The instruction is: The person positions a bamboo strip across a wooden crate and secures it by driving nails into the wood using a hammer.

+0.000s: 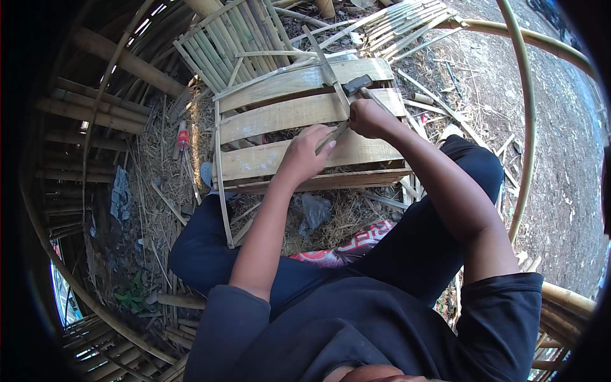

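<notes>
Daylit bare dirt ground (560, 159) strewn with dry straw (159, 165), ringed by stacked bamboo poles (95, 114) and curved bamboo hoops (527, 114).

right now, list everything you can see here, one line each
hammer: one, dark metal head, in the right hand over the slats
thin bamboo strip: one, pale, lying across the slats, held by the left hand
slatted bamboo frame: one, pale tan, on the ground ahead of the knees
woven bamboo panel: one, greenish, behind the frame
curved bamboo pole: one, yellow-green, at right
small red bottle: one, on straw at left
patterned cloth: one, red and white, between the legs
left hand: on the strip
right hand: gripping the hammer handle
</notes>
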